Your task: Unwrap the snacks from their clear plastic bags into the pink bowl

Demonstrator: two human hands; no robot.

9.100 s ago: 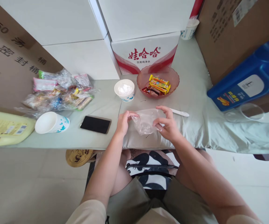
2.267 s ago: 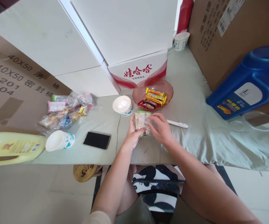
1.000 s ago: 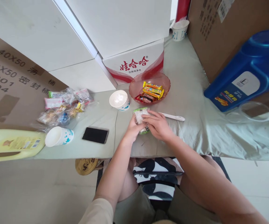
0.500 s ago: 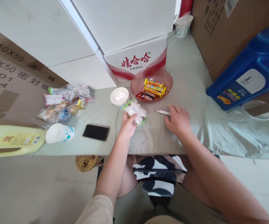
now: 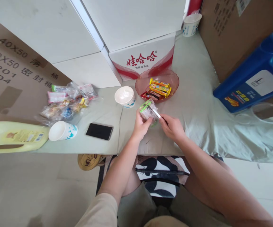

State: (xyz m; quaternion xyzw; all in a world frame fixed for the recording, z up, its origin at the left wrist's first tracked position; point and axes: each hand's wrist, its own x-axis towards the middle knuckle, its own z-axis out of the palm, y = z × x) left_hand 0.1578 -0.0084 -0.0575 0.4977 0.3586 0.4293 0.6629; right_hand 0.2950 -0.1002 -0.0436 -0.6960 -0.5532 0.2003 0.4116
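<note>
My left hand [image 5: 142,126] is closed on a clear plastic snack packet [image 5: 148,110] with green edges, held just above the cloth. My right hand [image 5: 174,127] grips a slim white utility knife [image 5: 156,112], whose thin front end lies against the packet's upper part. Whether the wrapper is cut there is too small to see. Behind the packet stands a pink scalloped bowl [image 5: 175,83] with several yellow and red wrapped snacks [image 5: 160,88] in it. A white paper cup [image 5: 125,97] is just left of the bowl.
A phone [image 5: 99,131], a second paper cup [image 5: 62,130], a pale yellow jug [image 5: 15,137] and a pile of wrapped snacks [image 5: 67,102] lie to the left. On the right are a blue bottle [image 5: 252,72] and a clear lid [image 5: 267,113]. Boxes [image 5: 145,56] line the back.
My right hand has lifted the utility knife off the cloth and moved left to the packet. My left hand has shifted slightly right and turned the packet.
</note>
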